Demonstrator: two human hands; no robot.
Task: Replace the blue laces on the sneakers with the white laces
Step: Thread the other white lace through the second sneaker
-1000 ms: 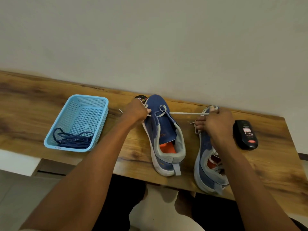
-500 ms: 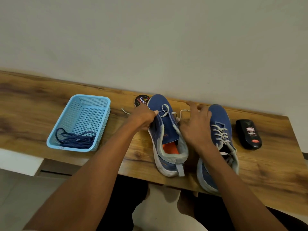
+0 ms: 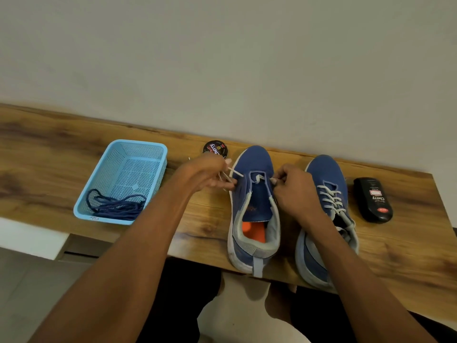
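Holding the white lace (image 3: pixel 258 179) by both ends, we had it threaded through only the front eyelets of the left sneaker (image 3: pixel 253 209), which stood on the bench (image 3: pixel 49 154) with its toe to the wall and its heel at the near edge, so the open throat faced us. Our left hand (image 3: pixel 209 173) pinched the lace's left run, with the loose length gathered through the fingers, probably to keep it from tangling. Our right hand (image 3: pixel 294 191) pinched the other end close by the right eyelet, fingers curled tight; the tip itself was too small to make out clearly. We judged the ends were held out to either side so the lace could be evened before the next crossing.

The right sneaker (image 3: pixel 326 211) stood just beside the first, already laced in white, so about half the job looked done. The blue laces (image 3: pixel 116 206) lay heaped in the near end of the basket (image 3: pixel 138 147), well apart from the shoes and out of the way. A round tin (image 3: pixel 215 148) sat behind our left hand, and a dark polish bottle (image 3: pixel 373 199) lay to the right of the sneakers.
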